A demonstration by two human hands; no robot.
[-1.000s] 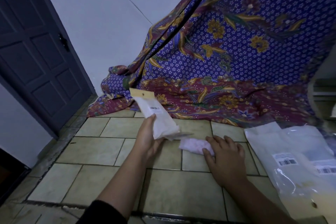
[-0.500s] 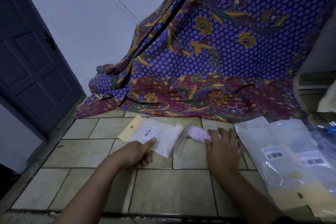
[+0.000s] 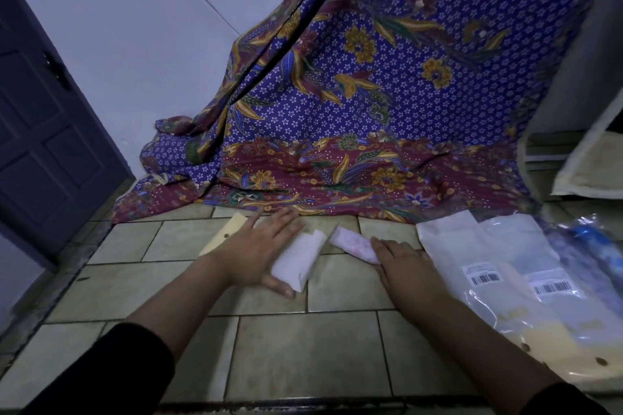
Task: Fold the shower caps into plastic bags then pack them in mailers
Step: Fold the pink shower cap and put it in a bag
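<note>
Pink folded shower cap (image 3: 354, 244) — tip toward white plastic bag (image 3: 300, 261) | right hand (image 3: 403, 266) atop, grip unclear | left hand (image 3: 259, 246) pressing flat
</note>
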